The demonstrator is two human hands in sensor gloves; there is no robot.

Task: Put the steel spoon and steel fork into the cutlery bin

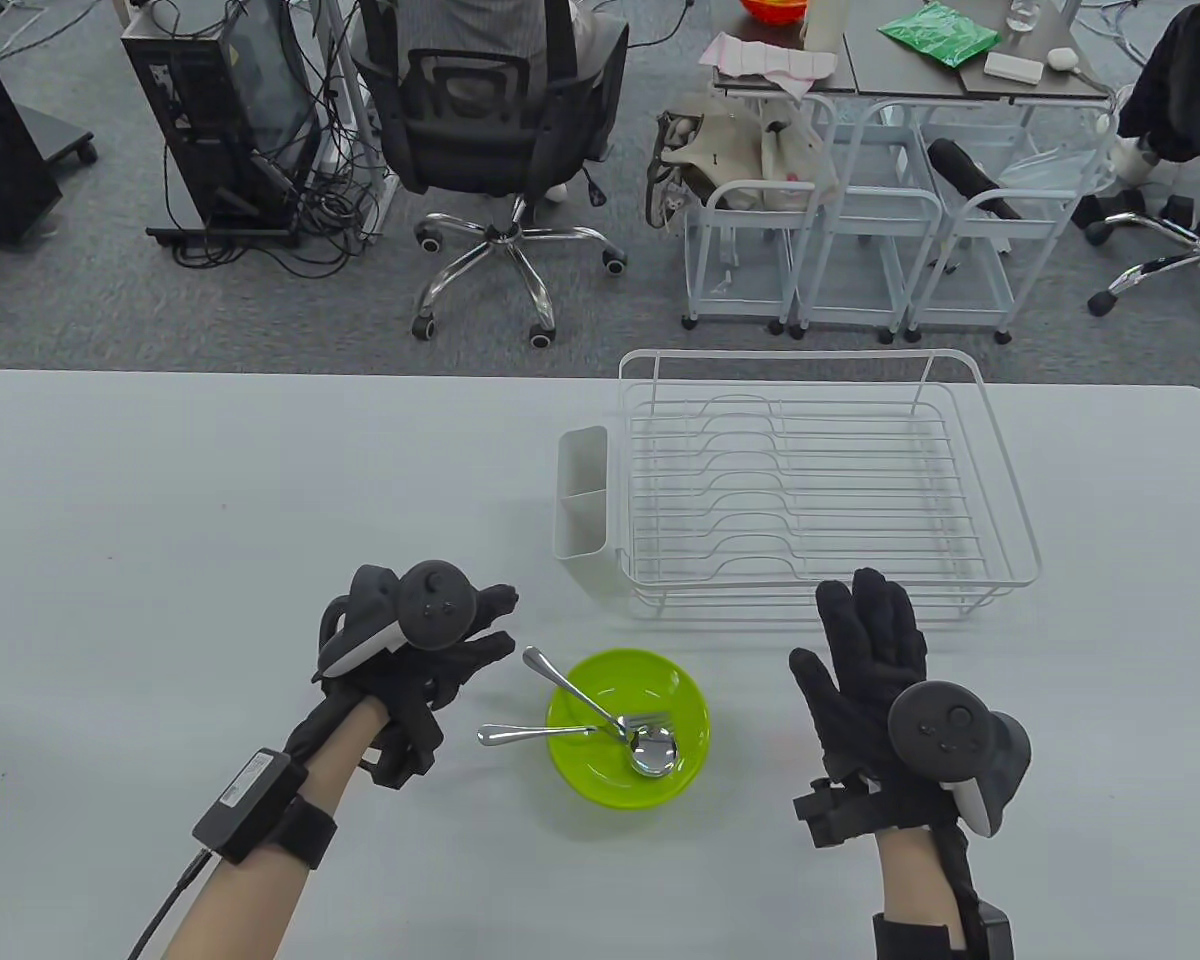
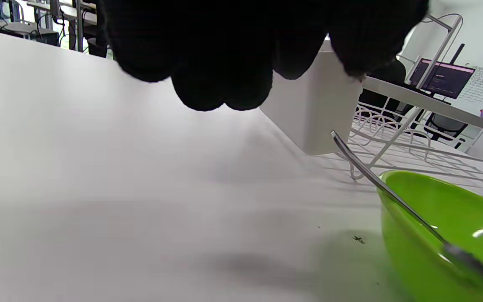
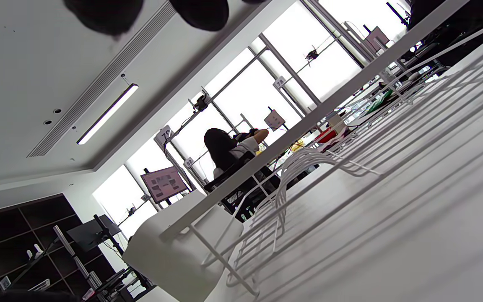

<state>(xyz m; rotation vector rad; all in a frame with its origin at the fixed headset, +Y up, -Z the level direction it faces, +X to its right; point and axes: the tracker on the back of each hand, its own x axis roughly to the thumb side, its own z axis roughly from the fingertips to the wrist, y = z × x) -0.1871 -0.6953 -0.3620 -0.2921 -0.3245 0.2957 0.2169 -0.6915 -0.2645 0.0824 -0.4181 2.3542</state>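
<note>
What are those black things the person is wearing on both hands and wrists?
Both hands wear black knitted gloves. The left hand and right hand each carry a round dark grey tracker with small buttons and a white base. The bare left forearm has a black strap with a labelled box and a cable trailing from it.

Office: swivel chairs (image 1: 500, 130), computers (image 1: 215, 110).

Beyond your grey table (image 1: 210, 480) you see grey carpet (image 1: 90, 290), a black office chair (image 1: 490, 130) and white wire carts (image 1: 840, 250); tall windows (image 3: 308, 75) and a ceiling strip light (image 3: 107, 114) brighten the room
</note>
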